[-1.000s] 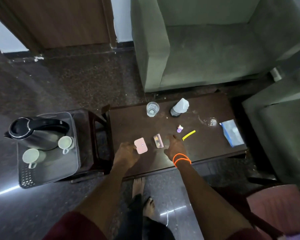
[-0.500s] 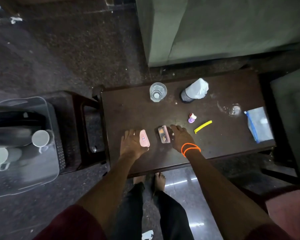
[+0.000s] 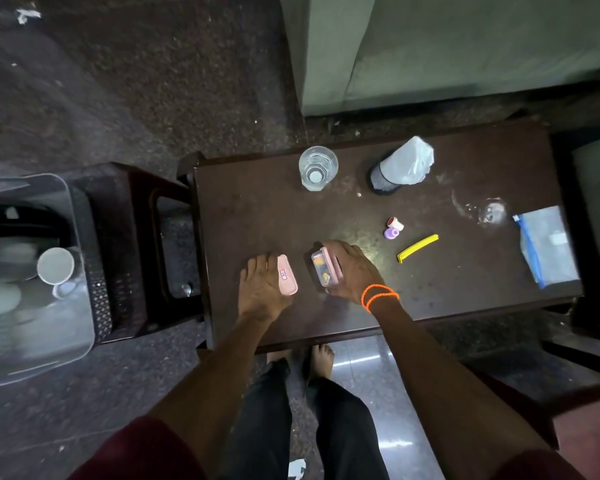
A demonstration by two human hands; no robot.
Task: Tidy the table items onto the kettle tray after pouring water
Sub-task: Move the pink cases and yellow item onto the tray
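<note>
On the dark wooden table [image 3: 264, 209] my right hand [image 3: 354, 273], with orange bands at the wrist, grips a small pink box [image 3: 323, 271] whose clear top shows yellow bits inside. My left hand [image 3: 262, 289] lies flat beside it, fingers straight, touching a pink lid [image 3: 287, 277]. A glass of water [image 3: 317, 168] stands at the far edge. The kettle tray [image 3: 97, 271] sits on a stool to the left, blurred, with the black kettle [image 3: 14, 220] and a pale cup [image 3: 55, 265] on it.
A black mesh cup with a plastic bag [image 3: 400, 169], two small caps [image 3: 394, 228], a yellow clip [image 3: 418, 248], a clear glass piece [image 3: 490, 211] and a blue-edged zip bag [image 3: 548, 245] lie on the table's right half. A green sofa [image 3: 465, 46] stands behind.
My view has tilted down and closer. My right hand has closed round the pink box, and my left hand has settled flat against the pink lid.
</note>
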